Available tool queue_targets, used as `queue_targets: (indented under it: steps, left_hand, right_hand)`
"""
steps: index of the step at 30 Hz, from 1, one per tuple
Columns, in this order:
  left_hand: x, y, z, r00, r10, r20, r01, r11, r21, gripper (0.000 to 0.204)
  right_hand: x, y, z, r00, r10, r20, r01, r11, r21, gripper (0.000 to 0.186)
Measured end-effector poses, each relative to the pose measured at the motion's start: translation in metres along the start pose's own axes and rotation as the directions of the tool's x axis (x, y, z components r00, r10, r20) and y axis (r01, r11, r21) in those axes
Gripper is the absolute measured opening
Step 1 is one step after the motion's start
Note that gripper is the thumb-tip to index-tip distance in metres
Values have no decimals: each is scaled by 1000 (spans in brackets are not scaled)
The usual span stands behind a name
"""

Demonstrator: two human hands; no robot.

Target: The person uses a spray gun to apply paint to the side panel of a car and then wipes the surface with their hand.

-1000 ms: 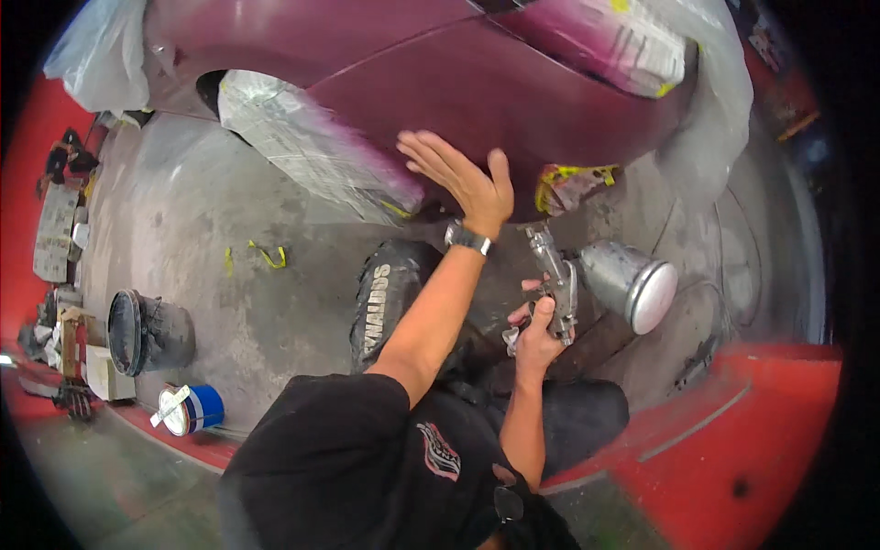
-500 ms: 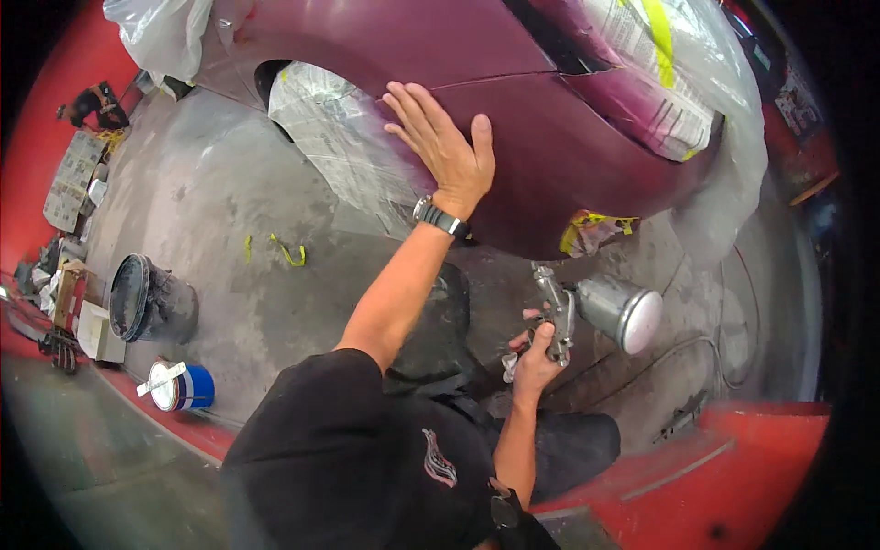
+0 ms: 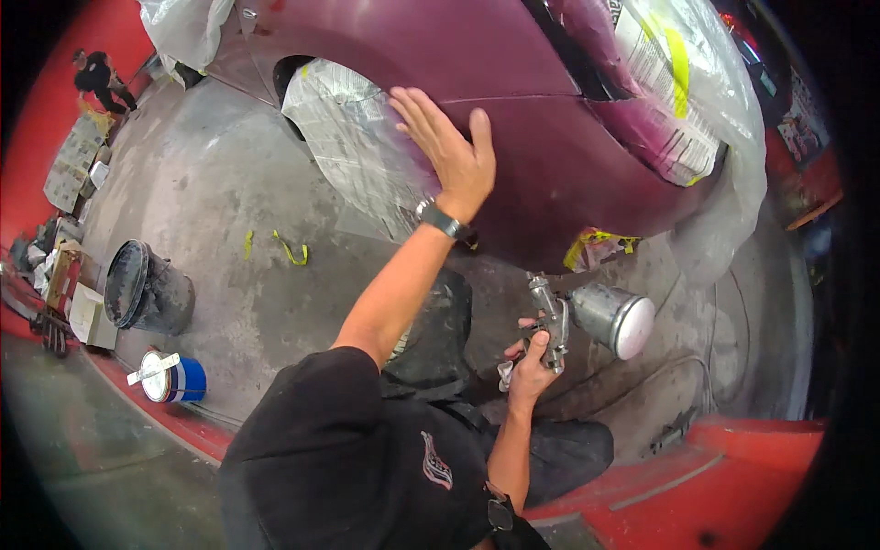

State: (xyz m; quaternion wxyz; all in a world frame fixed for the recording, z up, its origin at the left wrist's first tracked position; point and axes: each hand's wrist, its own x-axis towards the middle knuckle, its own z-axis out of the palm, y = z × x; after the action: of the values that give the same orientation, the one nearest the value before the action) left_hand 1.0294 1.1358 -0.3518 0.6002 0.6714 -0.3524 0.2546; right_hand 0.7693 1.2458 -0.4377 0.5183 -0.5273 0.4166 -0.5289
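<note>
My left hand (image 3: 447, 147) lies flat with fingers spread on the dark maroon car body panel (image 3: 513, 110), beside the wheel arch masked with paper (image 3: 353, 151). A watch sits on that wrist. My right hand (image 3: 530, 362) grips a metal spray gun (image 3: 553, 321) by its handle, low and in front of me. The gun's silver cup (image 3: 612, 318) points right, away from the panel. A small cloth pokes out under that hand.
Masking plastic and yellow tape (image 3: 669, 82) cover the car's upper right. On the grey concrete floor stand a black bucket (image 3: 142, 289) and a blue-and-white can (image 3: 172, 378) at left. Red walls (image 3: 733, 477) border the floor. Clutter lies far left, and a person (image 3: 96, 78) stands far off.
My left hand slid leftward along the maroon panel toward the masked wheel arch. The right hand kept the spray gun low, hardly moving.
</note>
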Motion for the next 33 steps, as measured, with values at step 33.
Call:
queue_targets:
  steps: [33]
  left_hand:
    - [22, 112, 26, -97, 755, 648, -957, 108, -268, 79]
  right_hand:
    - [62, -70, -78, 992, -5, -125, 34, 972, 230, 49]
